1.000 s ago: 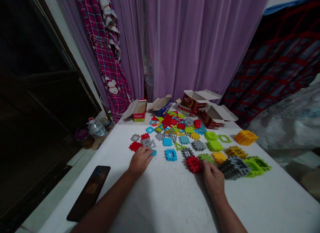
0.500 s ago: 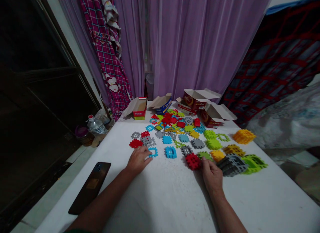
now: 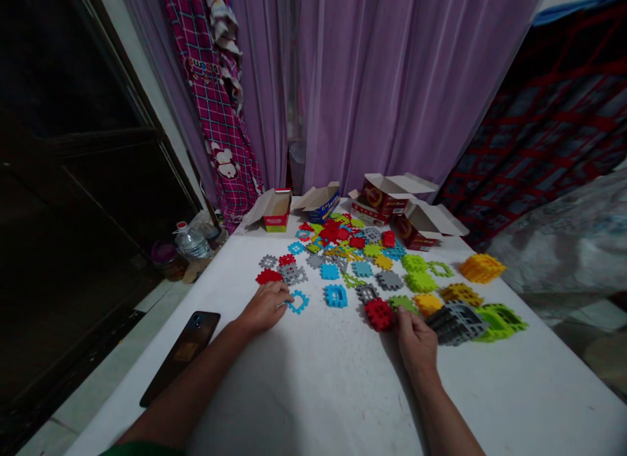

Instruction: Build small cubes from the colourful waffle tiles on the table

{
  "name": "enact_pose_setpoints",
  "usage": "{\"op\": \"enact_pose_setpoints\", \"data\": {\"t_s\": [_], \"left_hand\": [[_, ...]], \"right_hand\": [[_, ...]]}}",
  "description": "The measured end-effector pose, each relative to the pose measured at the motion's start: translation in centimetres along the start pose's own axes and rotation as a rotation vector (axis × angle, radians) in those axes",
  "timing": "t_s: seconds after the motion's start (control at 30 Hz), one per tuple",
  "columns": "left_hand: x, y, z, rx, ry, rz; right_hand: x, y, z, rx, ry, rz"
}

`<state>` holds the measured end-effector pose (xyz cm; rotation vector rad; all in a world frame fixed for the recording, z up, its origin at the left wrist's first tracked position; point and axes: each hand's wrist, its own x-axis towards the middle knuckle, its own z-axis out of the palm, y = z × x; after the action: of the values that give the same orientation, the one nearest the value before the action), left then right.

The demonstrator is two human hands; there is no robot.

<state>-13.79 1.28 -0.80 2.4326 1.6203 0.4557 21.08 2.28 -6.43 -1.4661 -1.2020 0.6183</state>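
Note:
My left hand (image 3: 264, 308) is low over the white table (image 3: 313, 390), its closed fingertips on the left edge of a blue ring-shaped piece (image 3: 304, 302). My right hand (image 3: 417, 338) is curled, with thumb and fingers pressed together beside a green notched piece (image 3: 402, 304); what lies between its fingertips is too small to tell. Left of it sit stacked red pieces (image 3: 379, 314), and to its right a leaning grey stack (image 3: 460, 322). A blue stack (image 3: 336, 296) stands between my hands.
Several coloured pieces (image 3: 333, 232) lie heaped towards the back, before open boxes (image 3: 321, 204). Green (image 3: 499, 320) and yellow (image 3: 482, 268) stacks stand at the right. A phone (image 3: 182, 355) lies near the left edge. Purple curtains (image 3: 392, 83) hang behind.
The blue ring-shaped piece has turned and shifted slightly towards me under my left fingers. My left hand has moved a little left. My right hand has hardly moved. The view has shifted slightly.

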Motion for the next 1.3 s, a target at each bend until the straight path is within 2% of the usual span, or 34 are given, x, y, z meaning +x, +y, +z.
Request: {"op": "enact_pose_setpoints", "data": {"t_s": [0.1, 0.23, 0.5, 0.57, 0.7, 0.87, 1.03, 1.2, 1.3], "left_hand": [[0.0, -0.3, -0.7, 0.032, -0.066, 0.019], [0.6, 0.8, -0.9, 0.046, -0.086, 0.010], [3.2, 5.9, -0.6, -0.021, 0.091, 0.020], [4.2, 7.3, -0.3, -0.011, 0.099, 0.024], [6.0, 9.0, 0.2, 0.040, 0.042, 0.025], [6.7, 9.3, 0.9, 0.083, -0.011, 0.017], [6.9, 9.1, 1.5, 0.102, -0.028, 0.015], [6.7, 9.4, 1.2, 0.090, -0.039, 0.013], [6.1, 9.3, 0.9, 0.067, 0.001, -0.039]], "right_hand": [[0.0, 0.0, 0.0, -0.001, 0.000, 0.017], [-0.3, -0.6, 0.1, 0.008, 0.015, 0.025], [-1.0, -2.2, 0.6, 0.018, 0.079, 0.022], [-0.9, -2.1, 0.6, 0.026, 0.082, 0.017], [-0.5, -1.5, 0.5, 0.029, 0.050, -0.004], [-0.3, -0.8, 0.7, 0.042, 0.063, -0.014], [-0.3, -1.2, 0.7, 0.057, 0.065, -0.011], [-0.2, -2.0, 0.5, 0.058, 0.047, 0.004], [-0.2, -2.2, 0.5, 0.058, 0.055, -0.003]]}}
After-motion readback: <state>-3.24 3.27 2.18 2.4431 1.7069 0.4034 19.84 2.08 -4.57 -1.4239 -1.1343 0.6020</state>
